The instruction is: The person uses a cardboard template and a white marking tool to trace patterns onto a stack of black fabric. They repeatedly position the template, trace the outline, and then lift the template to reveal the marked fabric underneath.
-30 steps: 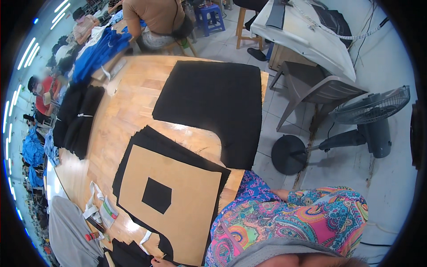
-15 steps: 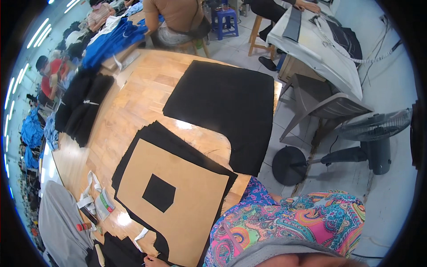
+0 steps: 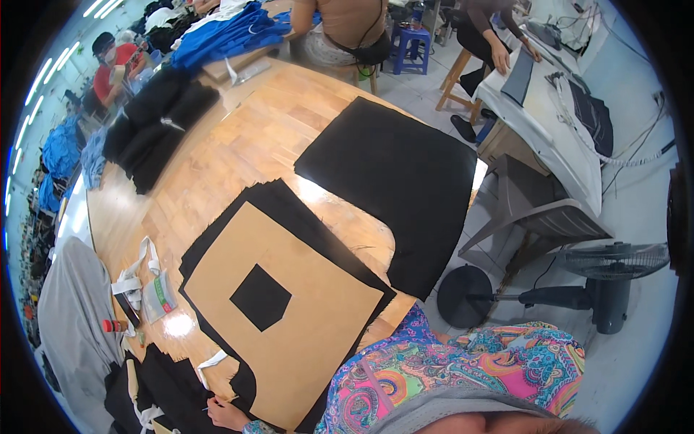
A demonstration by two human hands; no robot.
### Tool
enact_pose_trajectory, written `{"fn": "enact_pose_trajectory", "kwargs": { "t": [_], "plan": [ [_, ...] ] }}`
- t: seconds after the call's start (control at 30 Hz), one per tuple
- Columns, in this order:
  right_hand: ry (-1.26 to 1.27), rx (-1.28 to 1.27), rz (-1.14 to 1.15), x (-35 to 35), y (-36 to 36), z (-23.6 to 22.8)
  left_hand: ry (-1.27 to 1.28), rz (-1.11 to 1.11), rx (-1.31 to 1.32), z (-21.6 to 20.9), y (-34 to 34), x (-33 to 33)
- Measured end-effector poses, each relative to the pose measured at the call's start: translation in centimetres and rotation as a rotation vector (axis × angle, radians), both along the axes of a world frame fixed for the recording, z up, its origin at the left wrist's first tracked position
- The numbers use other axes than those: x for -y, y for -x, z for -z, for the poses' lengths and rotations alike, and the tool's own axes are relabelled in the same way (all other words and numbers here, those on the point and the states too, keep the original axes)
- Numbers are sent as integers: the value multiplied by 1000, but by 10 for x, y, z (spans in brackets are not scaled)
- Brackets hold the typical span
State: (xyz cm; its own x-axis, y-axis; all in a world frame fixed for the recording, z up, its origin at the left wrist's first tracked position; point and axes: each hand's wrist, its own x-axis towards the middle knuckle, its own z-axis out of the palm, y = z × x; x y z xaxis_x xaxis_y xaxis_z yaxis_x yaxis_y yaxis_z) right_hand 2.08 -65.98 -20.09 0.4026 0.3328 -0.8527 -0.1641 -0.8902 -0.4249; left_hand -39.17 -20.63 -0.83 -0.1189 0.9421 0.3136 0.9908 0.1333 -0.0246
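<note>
My left hand (image 3: 228,414) is at the lower left, over the edge of a pile of black cloth (image 3: 170,387). Its fingers are pinched together at a thin pale tip too small to name. Right beside it, a tan pattern template (image 3: 318,318) with a five-sided cutout lies on black fabric pieces (image 3: 269,194); black shows through the opening. Farther off, a large black fabric panel (image 3: 394,170) lies flat with a curved notch. Of my right hand, only a sliver of skin (image 3: 442,337) appears beside the patterned sleeve (image 3: 520,354); its fingers are hidden.
The wooden table (image 3: 238,137) carries a tied black bundle (image 3: 163,119), white strips (image 3: 148,253), a clear packet (image 3: 157,298) and a small red-capped item (image 3: 113,325). Grey cloth (image 3: 72,311) drapes at left. A plastic chair (image 3: 538,202) and floor fan (image 3: 614,264) stand right. Co-workers sit beyond.
The view has shifted, moving the far table and co-workers right and the near left items up. More of my left hand shows now. The template and fabric keep their arrangement.
</note>
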Motion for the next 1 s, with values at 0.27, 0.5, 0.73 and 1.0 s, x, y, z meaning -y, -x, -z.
{"fn": "enact_pose_trajectory", "kwargs": {
  "t": [0.27,0.5,0.73,1.0],
  "plan": [
    [98,-12,67,-1,-26,-29,-6,-29,23,4,14,1],
    [147,-3,84,8,-46,-44,-24,-37,33,7,17,0],
    [180,7,91,13,-59,-55,9,-31,20,10,21,-1],
    [206,17,90,16,-68,-62,54,-44,38,7,19,-1]
  ]
}}
